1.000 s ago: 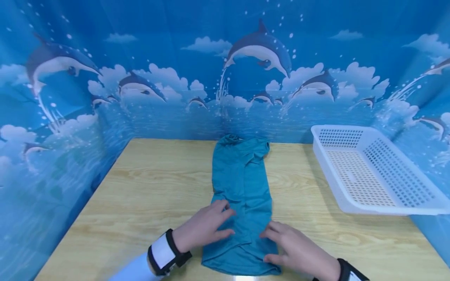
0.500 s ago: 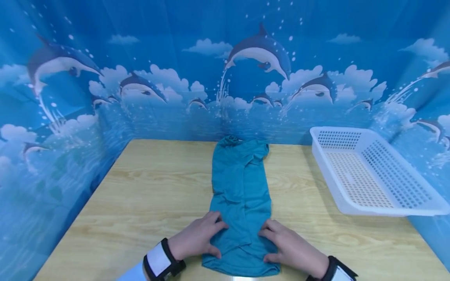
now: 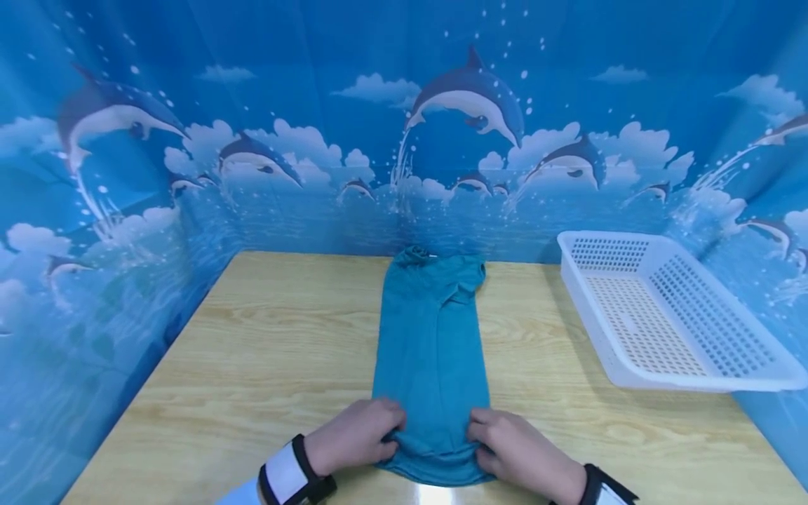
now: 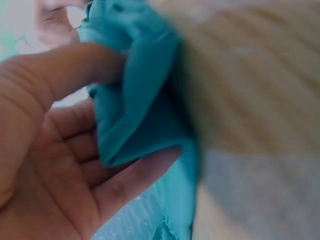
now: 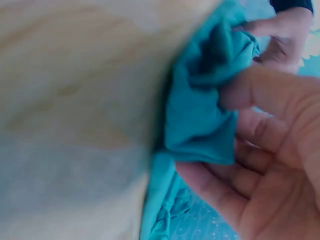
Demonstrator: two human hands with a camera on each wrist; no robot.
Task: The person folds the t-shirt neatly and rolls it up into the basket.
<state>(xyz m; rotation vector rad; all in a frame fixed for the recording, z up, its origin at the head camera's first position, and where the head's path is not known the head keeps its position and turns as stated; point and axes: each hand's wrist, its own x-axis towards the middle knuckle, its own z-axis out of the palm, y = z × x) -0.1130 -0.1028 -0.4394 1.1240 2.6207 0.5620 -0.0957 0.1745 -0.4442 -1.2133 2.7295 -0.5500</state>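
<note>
A teal T-shirt (image 3: 423,337), folded into a long narrow strip, lies lengthwise on the wooden table, its bunched collar end at the back. My left hand (image 3: 361,433) pinches the left side of its near end. Opposite it, my right hand (image 3: 520,449) pinches the right side. In the left wrist view, the thumb of my left hand (image 4: 65,130) presses the gathered cloth (image 4: 145,100) against the fingers. The right wrist view has my right hand (image 5: 270,140) gripping a raised fold of the shirt (image 5: 200,120) between thumb and fingers.
A white perforated plastic basket (image 3: 583,319) stands at the right of the wooden table (image 3: 284,330), overhanging its right edge. A blue curtain (image 3: 315,217) printed with dolphins hangs behind the table and along both sides.
Both hands have gone from touching the cloth with loose fingers to pinching its near end. The near edge has lifted and shifted slightly away from me, and the wrinkles in the middle have smoothed out.
</note>
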